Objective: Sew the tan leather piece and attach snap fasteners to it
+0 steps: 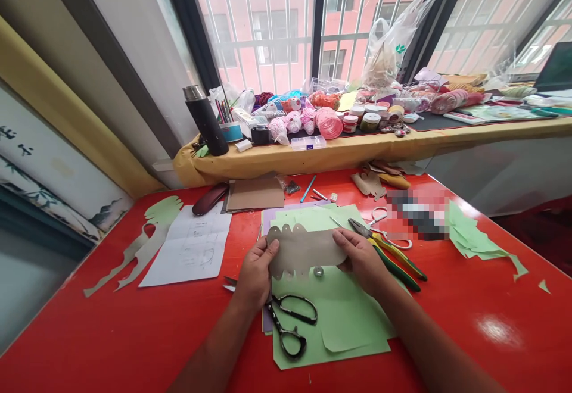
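A grey-brown cut piece with scalloped edges is stretched between my two hands above green sheets. My left hand grips its left end, thumb on top. At the right end, my right hand pinches it the same way. Black-handled scissors lie below the piece, their blades partly hidden under my left hand and wrist. A small round metal item shows just under the piece's lower edge. Pliers with yellow and green handles rest right of the piece, beyond my right hand.
White-handled scissors lie by the pliers. A drawn-on white paper, a dark red case and grey-green scraps are at left. Green scraps lie at right. A black thermos and jars stand on the yellow-edged ledge behind.
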`<state>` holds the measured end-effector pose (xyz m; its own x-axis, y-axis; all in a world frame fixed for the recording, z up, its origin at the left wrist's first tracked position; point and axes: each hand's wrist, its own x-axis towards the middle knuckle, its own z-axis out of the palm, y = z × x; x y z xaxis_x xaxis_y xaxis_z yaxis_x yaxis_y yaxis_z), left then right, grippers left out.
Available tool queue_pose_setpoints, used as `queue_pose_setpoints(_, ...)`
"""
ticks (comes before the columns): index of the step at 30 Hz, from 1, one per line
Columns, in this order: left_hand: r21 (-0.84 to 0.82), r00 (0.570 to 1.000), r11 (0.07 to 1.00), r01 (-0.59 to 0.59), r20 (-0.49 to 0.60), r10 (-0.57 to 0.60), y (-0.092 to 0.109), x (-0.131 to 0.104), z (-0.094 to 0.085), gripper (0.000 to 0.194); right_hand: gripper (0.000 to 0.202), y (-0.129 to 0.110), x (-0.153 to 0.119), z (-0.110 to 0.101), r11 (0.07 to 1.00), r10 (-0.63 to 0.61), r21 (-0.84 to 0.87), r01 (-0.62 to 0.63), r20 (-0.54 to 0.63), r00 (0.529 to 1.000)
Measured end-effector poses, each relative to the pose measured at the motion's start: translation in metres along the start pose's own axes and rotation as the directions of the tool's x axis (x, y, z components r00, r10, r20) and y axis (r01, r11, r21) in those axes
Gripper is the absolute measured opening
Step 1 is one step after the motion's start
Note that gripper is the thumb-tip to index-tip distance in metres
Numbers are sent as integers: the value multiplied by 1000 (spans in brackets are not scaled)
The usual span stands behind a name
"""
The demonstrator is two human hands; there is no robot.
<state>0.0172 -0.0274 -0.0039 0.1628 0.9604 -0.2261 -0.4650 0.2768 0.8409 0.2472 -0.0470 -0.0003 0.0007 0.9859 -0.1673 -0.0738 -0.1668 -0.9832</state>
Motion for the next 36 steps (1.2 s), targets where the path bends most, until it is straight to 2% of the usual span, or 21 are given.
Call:
queue_pose_setpoints(4, 4, 999, 999, -33, 0, 33, 0, 1, -1, 46, 54, 4, 1, 1, 999, -23, -37, 24, 26, 999)
queue_pose_setpoints(10, 2, 999, 1000, 4, 36, -4, 1, -1, 1, 45, 52, -2, 1, -1, 992, -100, -73, 99, -17, 995)
queue_pose_setpoints(18, 33, 1000, 999, 14, 13, -14, 2, 0, -2, 42, 55, -2, 2, -5, 991, -93, -103, 89, -32, 995)
queue_pose_setpoints(22, 62, 999, 998, 10, 34, -12, 2, 0, -4, 45, 56, -1, 1, -4, 992, -88, -98, 85, -33, 996)
queue_pose_setpoints(27, 119, 994, 991, 60, 88, -70, 1, -4, -2, 48, 57, -2, 0, -4, 984, -103, -147, 97, -36, 994)
queue_pose_setpoints(32, 104, 995, 990, 90, 39, -95, 1, -4, 1, 45, 57, -4, -1, -4, 978, -102, -185, 91, -48, 994)
queue_pose_setpoints(36, 45, 996, 996, 80, -35, -78, 4, 0, -1, 45, 55, -3, -1, -2, 980, -108, -169, 104, -13, 994)
